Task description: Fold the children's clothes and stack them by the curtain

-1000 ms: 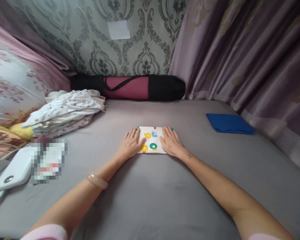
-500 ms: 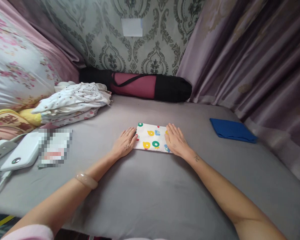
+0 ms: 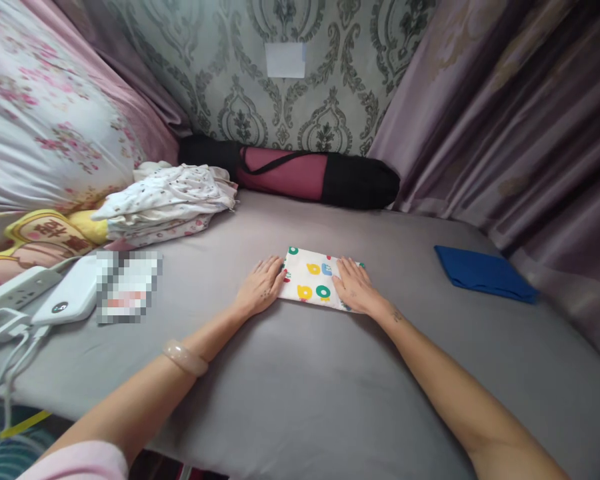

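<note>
Your right hand point(image 3: 354, 285) lies farther inward on the one printed cloth point(image 3: 313, 283) than before; your left hand point(image 3: 261, 287) touches its left edge. Both lie flat, clamping nothing, apparently steadying it on the sheet point(image 3: 305, 380). Beyond: one blue cloth point(image 3: 485, 275), one long bag point(image 3: 285, 173).

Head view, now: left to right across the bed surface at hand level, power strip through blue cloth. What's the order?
White power strip → white device with dark oval → pixelated item → left hand → patterned folded cloth → right hand, on the cloth's right end → blue folded cloth.
</note>
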### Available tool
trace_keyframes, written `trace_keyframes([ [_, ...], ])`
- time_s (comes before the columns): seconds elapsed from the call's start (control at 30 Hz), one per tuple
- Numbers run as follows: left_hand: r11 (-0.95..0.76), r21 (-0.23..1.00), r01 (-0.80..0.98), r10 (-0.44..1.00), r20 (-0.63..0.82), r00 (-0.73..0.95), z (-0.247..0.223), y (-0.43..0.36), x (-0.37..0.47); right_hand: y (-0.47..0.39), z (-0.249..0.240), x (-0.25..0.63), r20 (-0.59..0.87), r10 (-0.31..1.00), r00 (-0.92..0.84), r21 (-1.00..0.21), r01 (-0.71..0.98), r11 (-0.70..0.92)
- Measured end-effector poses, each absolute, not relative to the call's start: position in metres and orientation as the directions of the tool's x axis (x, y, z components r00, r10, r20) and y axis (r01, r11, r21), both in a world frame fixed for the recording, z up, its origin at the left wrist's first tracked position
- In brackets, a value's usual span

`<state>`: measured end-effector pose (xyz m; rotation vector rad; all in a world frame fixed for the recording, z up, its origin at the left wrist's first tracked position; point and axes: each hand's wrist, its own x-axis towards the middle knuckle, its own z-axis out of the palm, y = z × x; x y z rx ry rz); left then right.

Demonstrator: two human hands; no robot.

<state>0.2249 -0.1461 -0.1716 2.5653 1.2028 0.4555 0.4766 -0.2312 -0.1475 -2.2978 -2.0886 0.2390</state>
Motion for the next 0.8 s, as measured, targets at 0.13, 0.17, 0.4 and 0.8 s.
trace_keyframes([
  [0.13, -0.614, 0.372, 0.696, 0.782, 0.163, 0.602, -0.169, -0.148, 0.225, -0.226, -0.135, 0.456, -0.045, 0.998, 0.035, -0.144, 0.989, -0.041],
  [0.17, -0.616, 0.371, 0.695, 0.78, 0.168, 0.602, -0.168, -0.148, 0.225, -0.224, -0.133, 0.449, -0.024, 1.0, 0.001, -0.152, 0.988, -0.004],
  [0.4, -0.621, 0.362, 0.695, 0.78, 0.198, 0.594, -0.168, -0.148, 0.225, -0.202, -0.145, 0.423, 0.004, 0.999, -0.036, -0.196, 0.98, 0.036],
  [0.8, -0.641, 0.39, 0.662, 0.767, 0.281, 0.577, -0.177, -0.142, 0.224, -0.199, -0.138, 0.416, -0.085, 0.995, -0.053, -0.233, 0.972, 0.032],
])
